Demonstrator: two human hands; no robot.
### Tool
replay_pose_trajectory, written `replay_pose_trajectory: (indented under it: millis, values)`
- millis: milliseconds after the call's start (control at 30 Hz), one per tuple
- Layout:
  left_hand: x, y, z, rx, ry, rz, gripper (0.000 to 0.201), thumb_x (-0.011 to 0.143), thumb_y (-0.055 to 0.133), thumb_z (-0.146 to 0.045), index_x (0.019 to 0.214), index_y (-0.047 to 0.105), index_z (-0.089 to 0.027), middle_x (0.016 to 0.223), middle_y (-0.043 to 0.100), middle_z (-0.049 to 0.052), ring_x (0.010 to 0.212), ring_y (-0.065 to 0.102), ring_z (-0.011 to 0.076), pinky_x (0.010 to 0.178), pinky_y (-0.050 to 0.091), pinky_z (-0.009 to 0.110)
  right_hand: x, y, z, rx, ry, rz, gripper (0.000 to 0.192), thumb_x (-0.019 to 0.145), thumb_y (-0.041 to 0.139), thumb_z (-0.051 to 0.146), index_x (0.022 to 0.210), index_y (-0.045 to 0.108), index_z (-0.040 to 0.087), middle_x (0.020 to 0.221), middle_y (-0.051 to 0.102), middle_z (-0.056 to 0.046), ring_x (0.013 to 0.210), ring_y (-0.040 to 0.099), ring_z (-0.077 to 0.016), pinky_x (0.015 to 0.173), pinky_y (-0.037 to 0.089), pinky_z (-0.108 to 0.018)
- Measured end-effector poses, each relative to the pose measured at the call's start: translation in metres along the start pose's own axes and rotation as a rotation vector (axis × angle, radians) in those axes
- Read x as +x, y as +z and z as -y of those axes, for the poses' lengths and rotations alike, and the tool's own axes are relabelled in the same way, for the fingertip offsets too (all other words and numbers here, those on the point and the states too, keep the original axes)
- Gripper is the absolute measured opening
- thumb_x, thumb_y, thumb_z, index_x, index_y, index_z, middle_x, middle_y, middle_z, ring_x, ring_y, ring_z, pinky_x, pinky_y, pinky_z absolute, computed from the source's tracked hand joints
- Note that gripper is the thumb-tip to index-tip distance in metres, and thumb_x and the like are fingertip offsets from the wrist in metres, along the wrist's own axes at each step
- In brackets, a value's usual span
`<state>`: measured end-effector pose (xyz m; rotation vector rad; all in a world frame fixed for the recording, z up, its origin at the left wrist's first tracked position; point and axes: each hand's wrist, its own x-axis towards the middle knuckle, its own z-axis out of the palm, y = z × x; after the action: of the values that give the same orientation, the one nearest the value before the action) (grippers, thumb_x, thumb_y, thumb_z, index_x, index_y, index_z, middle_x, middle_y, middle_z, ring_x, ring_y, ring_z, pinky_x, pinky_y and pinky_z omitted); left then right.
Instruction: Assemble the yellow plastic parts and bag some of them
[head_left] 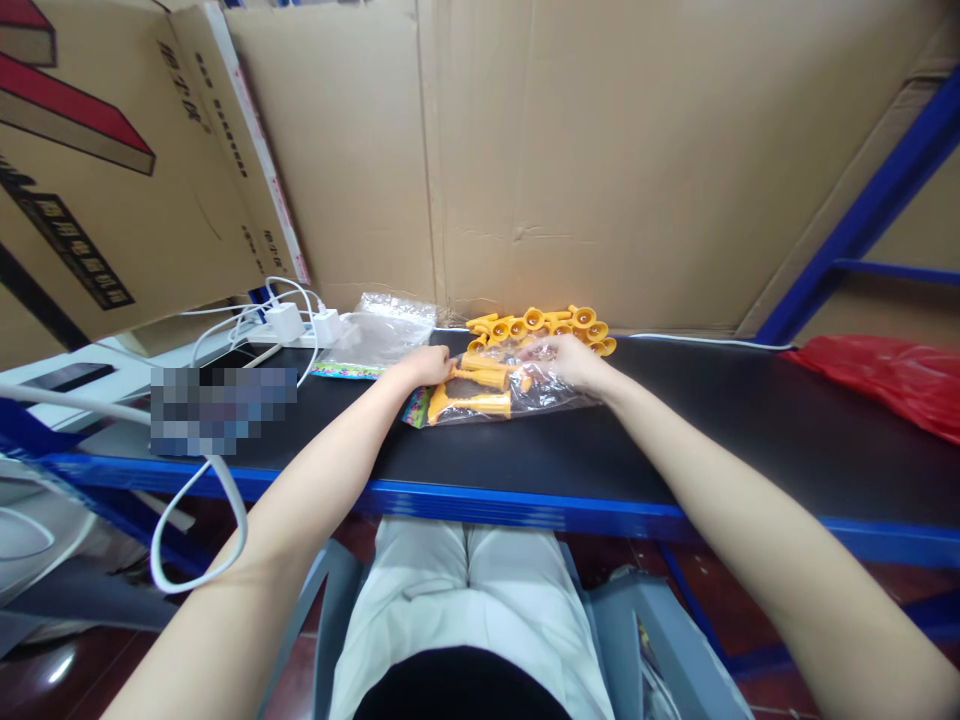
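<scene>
A clear plastic bag (pixel 551 398) with yellow toy parts (pixel 476 391) inside lies on the black table (pixel 720 430). My left hand (pixel 426 364) grips the bag's left end. My right hand (pixel 574 360) pinches the bag's top right part. Just behind the bag sits a loose pile of yellow suction-cup pieces (pixel 551 325) against the cardboard wall.
A stack of empty clear bags (pixel 382 330) and a colourful card lie left of the bag. White chargers (pixel 300 322) with cables are further left. A red plastic bag (pixel 892 375) rests at the right. Cardboard sheets (pixel 600 150) wall the back. The table has a blue front edge (pixel 480 500).
</scene>
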<state>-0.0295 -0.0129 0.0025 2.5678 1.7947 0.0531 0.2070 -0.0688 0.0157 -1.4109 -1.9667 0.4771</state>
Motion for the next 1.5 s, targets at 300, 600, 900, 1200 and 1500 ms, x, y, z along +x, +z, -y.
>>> replay_pose_trajectory:
  millis: [300, 600, 900, 1200, 1500]
  values:
    - [0.0, 0.0, -0.002, -0.006, 0.004, -0.008, 0.038, 0.091, 0.028, -0.031, 0.104, 0.058, -0.012, 0.111, 0.063, 0.015, 0.1, 0.061, 0.0228, 0.08, 0.045, 0.027, 0.006, 0.019, -0.012, 0.471, 0.326, -0.099, 0.009, 0.061, 0.067, 0.01, 0.067, 0.06, 0.012, 0.057, 0.06, -0.001, 0.054, 0.057, -0.0125, 0.055, 0.046, -0.024]
    - [0.003, 0.001, -0.001, -0.081, 0.0, -0.055, 0.051, 0.092, 0.02, -0.039, 0.104, 0.059, -0.009, 0.113, 0.062, 0.019, 0.103, 0.059, 0.0262, 0.084, 0.043, 0.032, 0.005, 0.024, -0.017, 0.755, 0.382, 0.05, 0.013, 0.064, 0.061, 0.004, 0.064, 0.054, 0.015, 0.05, 0.058, 0.0, 0.048, 0.056, -0.0113, 0.051, 0.048, -0.022]
    - [0.004, 0.002, 0.001, -0.089, 0.009, -0.09, 0.048, 0.089, 0.024, -0.043, 0.097, 0.06, -0.012, 0.106, 0.064, 0.018, 0.097, 0.06, 0.0275, 0.08, 0.044, 0.034, 0.014, 0.034, -0.029, 0.578, 0.412, -0.028, 0.015, 0.07, 0.058, 0.005, 0.059, 0.055, 0.013, 0.051, 0.056, 0.0, 0.053, 0.057, -0.0114, 0.058, 0.05, -0.024]
    - [-0.001, 0.0, -0.007, -0.233, 0.124, -0.268, 0.029, 0.083, 0.042, -0.033, 0.105, 0.054, -0.017, 0.087, 0.067, 0.009, 0.078, 0.061, 0.0204, 0.069, 0.043, 0.029, 0.012, 0.029, -0.028, 0.553, 0.424, 0.014, 0.01, 0.067, 0.065, 0.01, 0.059, 0.059, 0.012, 0.05, 0.057, -0.003, 0.052, 0.057, -0.0132, 0.056, 0.05, -0.024]
    - [-0.007, 0.0, -0.013, -0.35, 0.195, -0.112, 0.027, 0.083, 0.046, -0.035, 0.104, 0.051, -0.019, 0.085, 0.067, 0.005, 0.072, 0.06, 0.0174, 0.066, 0.043, 0.027, 0.006, 0.018, -0.015, 0.577, 0.423, 0.029, 0.008, 0.069, 0.063, 0.011, 0.062, 0.06, 0.013, 0.052, 0.057, -0.001, 0.045, 0.05, -0.0076, 0.042, 0.041, -0.017]
